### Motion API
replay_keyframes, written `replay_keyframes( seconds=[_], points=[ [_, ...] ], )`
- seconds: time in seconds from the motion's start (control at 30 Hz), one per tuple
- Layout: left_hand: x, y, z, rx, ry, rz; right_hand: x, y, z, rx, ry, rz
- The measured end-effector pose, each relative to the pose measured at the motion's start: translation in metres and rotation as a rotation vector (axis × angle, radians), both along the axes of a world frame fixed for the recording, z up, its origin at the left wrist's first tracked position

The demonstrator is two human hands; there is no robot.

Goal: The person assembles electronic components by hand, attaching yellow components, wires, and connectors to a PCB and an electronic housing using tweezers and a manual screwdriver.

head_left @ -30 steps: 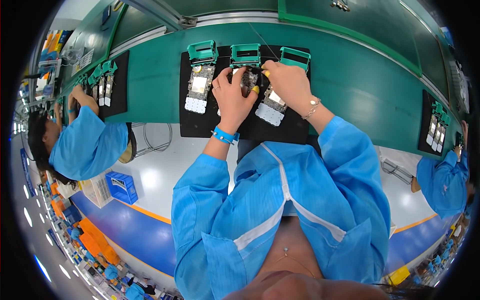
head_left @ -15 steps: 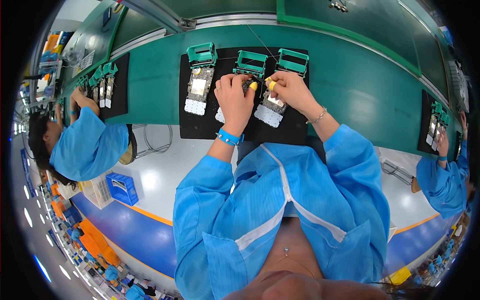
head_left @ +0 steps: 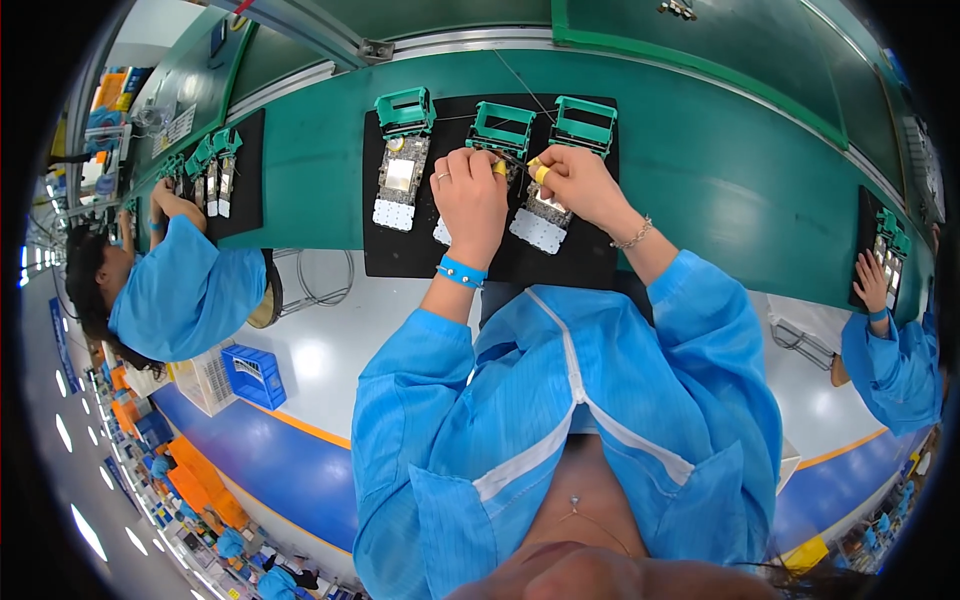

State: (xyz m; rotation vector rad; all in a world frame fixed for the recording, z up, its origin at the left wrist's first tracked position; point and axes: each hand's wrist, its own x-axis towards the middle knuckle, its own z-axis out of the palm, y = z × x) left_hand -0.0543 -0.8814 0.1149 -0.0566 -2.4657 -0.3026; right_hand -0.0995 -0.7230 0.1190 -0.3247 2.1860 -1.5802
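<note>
On the black mat (head_left: 388, 256) three circuit boards with white lower ends lie below green plastic frames. My left hand (head_left: 472, 198) covers most of the middle board, its fingers curled at the lower edge of the middle green frame (head_left: 503, 108). Beside it, my right hand (head_left: 585, 182) pinches thumb and forefinger together above the right circuit board (head_left: 540, 228). Yellow covers show on fingers of both hands. Something thin and dark lies between the fingertips; its kind is too small to tell. The left circuit board (head_left: 399, 176) and its green frame (head_left: 404, 129) are untouched.
Green worktop (head_left: 720, 190) extends to both sides, with a metal rail (head_left: 470, 42) behind it. Co-workers in blue sit at the left (head_left: 185, 290) and right (head_left: 885, 365), each at similar boards. A blue crate (head_left: 253, 376) stands on the floor at the left.
My left hand has turned slightly, and its yellow-covered tip has drawn in toward the other fingers. My right hand stays nearly in place. The right co-worker's hand now shows its fingers spread.
</note>
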Motion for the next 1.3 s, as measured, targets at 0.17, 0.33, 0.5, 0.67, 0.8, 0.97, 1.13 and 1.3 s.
replay_keyframes(
  seconds=[0.17, 0.33, 0.5, 0.67, 0.8, 0.97, 1.13, 1.3],
  points=[
    [0.001, -0.005, -0.004, 0.004, -0.032, -0.041, 0.006, -0.002, -0.005, 0.048, 0.149, -0.010],
    [0.001, -0.016, -0.013, 0.430, -0.248, -0.112, 0.021, -0.003, 0.001, 0.300, 0.457, -0.052],
    [0.002, -0.015, -0.009, 0.603, -0.359, -0.069, 0.025, -0.004, 0.001, 0.246, 0.484, -0.056],
    [0.001, -0.014, -0.007, 0.766, -0.412, -0.062, 0.026, -0.005, -0.004, 0.161, 0.454, -0.077],
    [0.001, -0.017, -0.009, 0.838, -0.446, -0.067, 0.029, -0.004, 0.011, 0.113, 0.309, -0.032],
    [0.002, -0.018, -0.012, 0.874, -0.420, -0.084, 0.035, 0.005, 0.008, 0.109, 0.364, -0.126],
    [0.002, -0.016, -0.008, 0.912, -0.457, -0.056, 0.031, 0.002, 0.002, 0.119, 0.304, -0.101],
    [0.000, -0.019, -0.016, 0.901, -0.461, -0.065, 0.025, -0.003, 0.007, 0.112, 0.182, -0.072]
  ],
)
